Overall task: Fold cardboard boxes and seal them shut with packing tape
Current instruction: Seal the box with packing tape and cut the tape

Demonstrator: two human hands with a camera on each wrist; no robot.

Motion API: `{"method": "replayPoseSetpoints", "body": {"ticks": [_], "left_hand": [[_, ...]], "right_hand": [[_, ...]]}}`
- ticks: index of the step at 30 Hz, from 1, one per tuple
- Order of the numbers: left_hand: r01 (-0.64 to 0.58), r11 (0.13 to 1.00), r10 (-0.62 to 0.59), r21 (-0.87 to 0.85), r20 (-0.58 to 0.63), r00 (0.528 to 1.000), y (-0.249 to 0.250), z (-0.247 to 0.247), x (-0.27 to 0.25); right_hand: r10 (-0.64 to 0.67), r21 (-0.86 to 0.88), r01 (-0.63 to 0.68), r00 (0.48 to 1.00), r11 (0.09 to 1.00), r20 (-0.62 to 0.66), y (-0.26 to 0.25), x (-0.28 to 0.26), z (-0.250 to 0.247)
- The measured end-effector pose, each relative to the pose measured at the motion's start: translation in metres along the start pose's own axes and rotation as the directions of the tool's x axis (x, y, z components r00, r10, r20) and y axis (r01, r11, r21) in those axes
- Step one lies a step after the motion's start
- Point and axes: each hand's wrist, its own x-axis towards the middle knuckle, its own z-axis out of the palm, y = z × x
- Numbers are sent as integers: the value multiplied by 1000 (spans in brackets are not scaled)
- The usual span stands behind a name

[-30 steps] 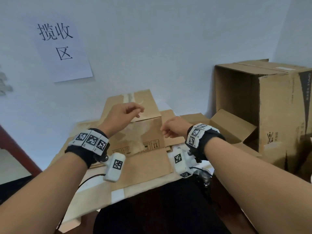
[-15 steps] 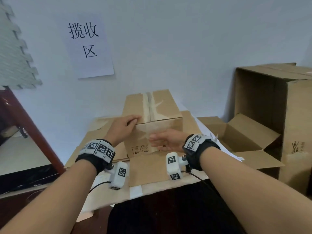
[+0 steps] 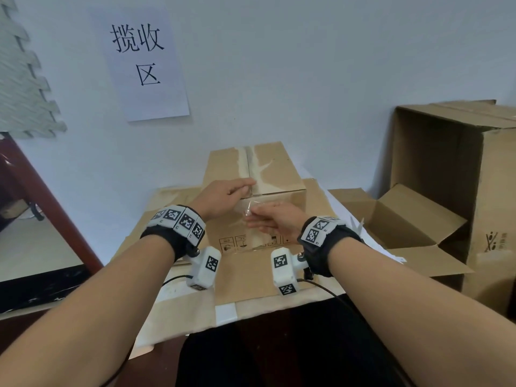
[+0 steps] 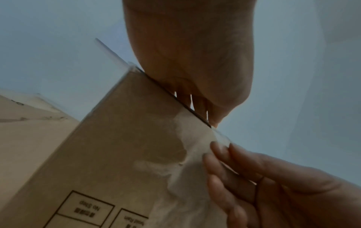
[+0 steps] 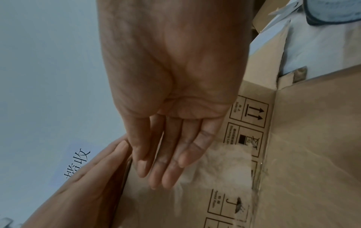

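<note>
On the flattened cardboard [image 3: 251, 277] near me, the small box [image 3: 279, 169] feels light and stiff, so my left hand [image 3: 223, 195] lies flat on its top near edge while my right hand [image 3: 275, 219], fingers straight, smooths thin, clingy tape [image 3: 252, 208] down its near face.

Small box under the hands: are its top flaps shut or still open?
Shut. The small box's two top flaps lie flat and meet at a centre seam, with clear tape running along it. The left hand rests on the near top edge.
</note>
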Motion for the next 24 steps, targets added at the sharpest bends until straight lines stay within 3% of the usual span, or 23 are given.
{"method": "replayPoseSetpoints", "body": {"ticks": [5,15,24], "left_hand": [[-34,995,28,93,70,997,-3,5,4],[-72,974,38,214,158,987,-2,7,-1],[-62,968,35,243,113,993,4,9,-8]], "right_hand": [[20,57,-23,998,998,56,5,-2,-5],[51,78,-53,998,995,34,15,-4,-3],[31,38,-30,998,999,-46,25,2,-1]]}}
